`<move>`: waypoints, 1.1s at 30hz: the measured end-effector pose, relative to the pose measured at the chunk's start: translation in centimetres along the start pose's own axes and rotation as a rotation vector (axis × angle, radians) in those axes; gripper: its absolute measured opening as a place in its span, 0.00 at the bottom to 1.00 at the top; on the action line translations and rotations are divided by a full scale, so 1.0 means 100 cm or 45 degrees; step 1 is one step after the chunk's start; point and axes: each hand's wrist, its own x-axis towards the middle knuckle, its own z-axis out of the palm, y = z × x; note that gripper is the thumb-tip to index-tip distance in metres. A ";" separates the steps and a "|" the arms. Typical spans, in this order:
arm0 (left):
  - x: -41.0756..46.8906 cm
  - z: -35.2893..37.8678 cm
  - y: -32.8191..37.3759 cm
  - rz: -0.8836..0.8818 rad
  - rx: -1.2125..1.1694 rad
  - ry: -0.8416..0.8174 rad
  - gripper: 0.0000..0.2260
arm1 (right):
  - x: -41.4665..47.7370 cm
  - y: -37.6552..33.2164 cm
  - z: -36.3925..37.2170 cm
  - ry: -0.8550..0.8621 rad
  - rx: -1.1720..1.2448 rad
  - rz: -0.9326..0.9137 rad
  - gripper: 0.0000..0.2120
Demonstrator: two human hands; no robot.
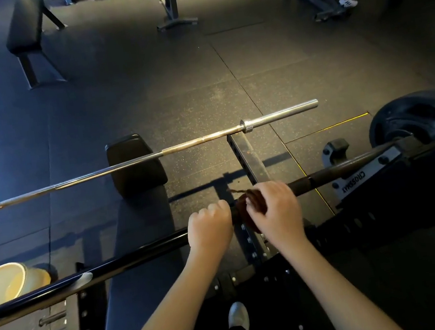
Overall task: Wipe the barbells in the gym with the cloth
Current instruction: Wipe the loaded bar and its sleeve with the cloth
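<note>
A black barbell (129, 260) runs from the lower left up to the right across a rack, with a black weight plate (410, 119) on its right end. My left hand (209, 226) grips this bar with curled fingers. Just to its right, my right hand (274, 210) holds a dark brown cloth (251, 201) wrapped round the same bar. A second, silver barbell (155, 156) lies farther away, roughly parallel, with a bare chrome sleeve at its right end.
A black bench (136, 229) stretches under both bars. A yellow bucket (14, 280) stands at the lower left. The rack's black posts and a CROSSMAX bracket (355, 180) are on the right. Other benches and a seated person sit at the back. My shoe (237, 316) is below.
</note>
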 end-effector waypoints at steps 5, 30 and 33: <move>-0.001 0.000 -0.002 -0.031 -0.074 -0.056 0.07 | 0.023 0.039 -0.033 0.058 -0.128 0.149 0.07; -0.047 -0.055 -0.074 -0.144 -0.484 -0.288 0.22 | 0.002 -0.007 -0.001 -0.130 -0.023 -0.080 0.08; -0.062 -0.063 -0.090 -0.209 -0.548 -0.188 0.21 | -0.001 -0.036 0.010 0.046 0.012 0.162 0.05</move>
